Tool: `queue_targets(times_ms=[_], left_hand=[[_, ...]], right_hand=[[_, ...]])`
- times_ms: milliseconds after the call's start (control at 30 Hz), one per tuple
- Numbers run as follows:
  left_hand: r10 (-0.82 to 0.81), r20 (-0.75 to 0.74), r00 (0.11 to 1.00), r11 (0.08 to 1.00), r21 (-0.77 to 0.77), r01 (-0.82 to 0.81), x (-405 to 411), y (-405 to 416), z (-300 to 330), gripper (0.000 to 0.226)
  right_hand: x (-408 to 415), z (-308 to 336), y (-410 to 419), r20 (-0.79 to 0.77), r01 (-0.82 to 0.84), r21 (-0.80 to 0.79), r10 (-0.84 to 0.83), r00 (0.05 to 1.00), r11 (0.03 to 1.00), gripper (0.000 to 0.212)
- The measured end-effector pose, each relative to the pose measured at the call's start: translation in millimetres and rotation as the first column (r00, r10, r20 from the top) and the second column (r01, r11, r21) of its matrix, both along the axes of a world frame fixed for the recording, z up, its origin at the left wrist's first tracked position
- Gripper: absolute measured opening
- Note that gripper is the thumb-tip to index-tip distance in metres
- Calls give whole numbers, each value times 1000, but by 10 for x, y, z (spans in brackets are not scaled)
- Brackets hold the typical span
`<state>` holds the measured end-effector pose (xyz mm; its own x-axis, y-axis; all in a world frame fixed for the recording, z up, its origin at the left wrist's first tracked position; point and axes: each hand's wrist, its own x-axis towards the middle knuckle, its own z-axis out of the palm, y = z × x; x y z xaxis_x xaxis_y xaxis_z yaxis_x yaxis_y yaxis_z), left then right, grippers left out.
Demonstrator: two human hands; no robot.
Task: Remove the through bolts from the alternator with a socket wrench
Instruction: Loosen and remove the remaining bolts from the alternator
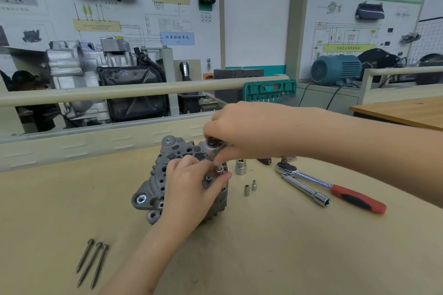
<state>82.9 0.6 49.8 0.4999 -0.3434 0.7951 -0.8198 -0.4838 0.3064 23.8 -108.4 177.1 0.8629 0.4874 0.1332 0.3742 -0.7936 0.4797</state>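
The alternator [182, 179] is stood near the middle of the worktop [263, 246]. The left hand [189, 189] is laid over its top, fingers pinched narrow on a small socket [219, 169]. The right hand [242, 129] is reached in from the right edge, closed on a chrome ratchet head [212, 146] just above. Three through bolts [92, 262] are laid toward the near left corner. A red-handled ratchet [335, 189] and loose sockets [247, 189] are seen right of the alternator
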Motion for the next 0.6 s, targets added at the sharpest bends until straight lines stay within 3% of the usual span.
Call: queue_targets(times_ms=[133,267,333,500,600], left_hand=[[-39,-1,999,999,-21,39,-3,-23,15,17],[-169,-199,965,985,-14,170,53,22,5,16],[-197,-229,953,979,0,202,60,35,-3,19],[-86,-123,989,996,-3,87,47,18,-15,22],[-56,-94,994,998,18,58,50,0,-12,24]], right_hand=[[-30,-7,-29,-16,25,56,-24,1000,998,26],[-75,75,-39,-121,8,61,-1,993,998,10],[-70,91,-24,-150,-8,41,15,989,999,4],[-5,46,-5,-67,77,-18,-78,995,997,32],[-11,10,-35,-5,72,-31,-72,997,997,30]])
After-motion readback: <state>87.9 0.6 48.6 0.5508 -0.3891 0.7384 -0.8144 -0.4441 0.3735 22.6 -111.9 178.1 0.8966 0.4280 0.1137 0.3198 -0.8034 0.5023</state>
